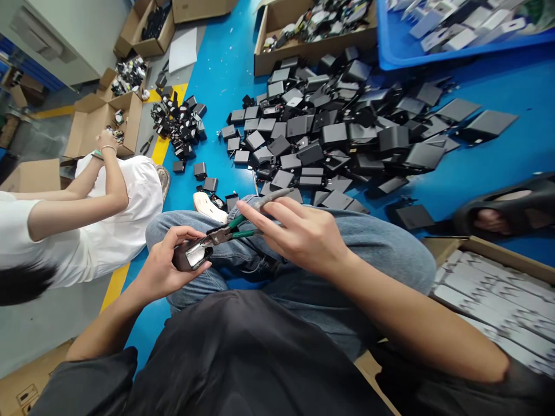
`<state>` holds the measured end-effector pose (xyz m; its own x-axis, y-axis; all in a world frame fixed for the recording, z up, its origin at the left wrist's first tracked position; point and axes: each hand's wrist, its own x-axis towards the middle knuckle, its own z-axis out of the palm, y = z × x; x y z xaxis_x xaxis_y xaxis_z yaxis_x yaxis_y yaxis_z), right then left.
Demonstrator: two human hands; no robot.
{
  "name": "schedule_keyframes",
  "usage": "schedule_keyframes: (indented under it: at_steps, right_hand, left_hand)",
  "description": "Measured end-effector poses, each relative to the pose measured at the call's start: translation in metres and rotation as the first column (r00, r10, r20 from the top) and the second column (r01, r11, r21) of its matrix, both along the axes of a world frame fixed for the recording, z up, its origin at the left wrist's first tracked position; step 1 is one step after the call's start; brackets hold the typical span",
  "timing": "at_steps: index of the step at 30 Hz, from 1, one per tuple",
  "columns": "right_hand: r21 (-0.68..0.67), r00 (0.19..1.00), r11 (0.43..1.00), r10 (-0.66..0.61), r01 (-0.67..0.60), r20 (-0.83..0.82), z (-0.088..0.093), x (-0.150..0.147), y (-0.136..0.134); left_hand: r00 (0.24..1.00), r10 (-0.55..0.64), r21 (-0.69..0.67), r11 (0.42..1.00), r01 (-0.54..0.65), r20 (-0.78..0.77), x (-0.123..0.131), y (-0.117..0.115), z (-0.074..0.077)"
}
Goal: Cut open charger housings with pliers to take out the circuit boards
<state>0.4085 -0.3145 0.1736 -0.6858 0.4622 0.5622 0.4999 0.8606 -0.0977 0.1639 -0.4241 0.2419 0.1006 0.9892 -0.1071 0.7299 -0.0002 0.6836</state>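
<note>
Black casing held in L grip; pliers held in R grip, tips at casing's opening, contact unclear; blk boxes piled on floor beyond knees.

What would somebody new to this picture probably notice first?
Probably the big heap of dark casings spread over the blue floor, upper middle. Next, lower and left of centre, the right hand holds green-handled pliers at an open dark case gripped in the left hand.

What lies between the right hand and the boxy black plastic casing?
Green-handled metal pliers reach from the right hand to the casing in the head view.
</note>
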Motion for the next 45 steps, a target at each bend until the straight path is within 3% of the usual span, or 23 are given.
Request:
schedule_keyframes:
  at_steps: [8,19,24,29,36,39,45]
  right_hand:
    - [0.023,0.999,1.0,-0.018,0.017,0.031,-0.003,-0.002,0.0]
    - [-0.018,0.999,0.999,0.049,-0.05,-0.023,-0.004,-0.005,-0.004]
    - [0.077,0.998,0.995,0.063,-0.062,-0.019,-0.005,-0.011,-0.008]
    - [-0.029,0.992,0.997,0.071,-0.074,-0.101,-0.008,-0.017,-0.009]
    - [-0.005,0.995,0.997,0.083,-0.082,0.058,-0.012,-0.019,-0.009]
    - [-0.065,0.992,0.993,0.098,-0.093,0.074,-0.013,-0.018,-0.009]
    - [-0.129,0.99,0.987,0.11,-0.098,0.09,-0.018,-0.021,-0.01]
  left_hand:
    - [0.998,0.024,-0.029,0.999,-0.026,-0.056,0.001,0.004,-0.002]
    - [0.999,-0.012,-0.073,0.997,0.009,-0.037,0.0,0.002,-0.004]
    - [0.998,-0.051,-0.114,0.992,0.047,-0.031,0.004,0.003,-0.003]
    - [0.995,-0.049,-0.177,0.984,0.034,-0.082,0.007,0.005,0.001]
    - [0.995,-0.032,-0.31,0.951,0.001,-0.096,0.011,0.01,-0.001]
    - [0.997,-0.028,-0.325,0.946,0.003,-0.073,0.011,0.011,-0.003]
    - [0.99,-0.13,-0.426,0.9,0.096,-0.051,0.005,0.017,-0.003]
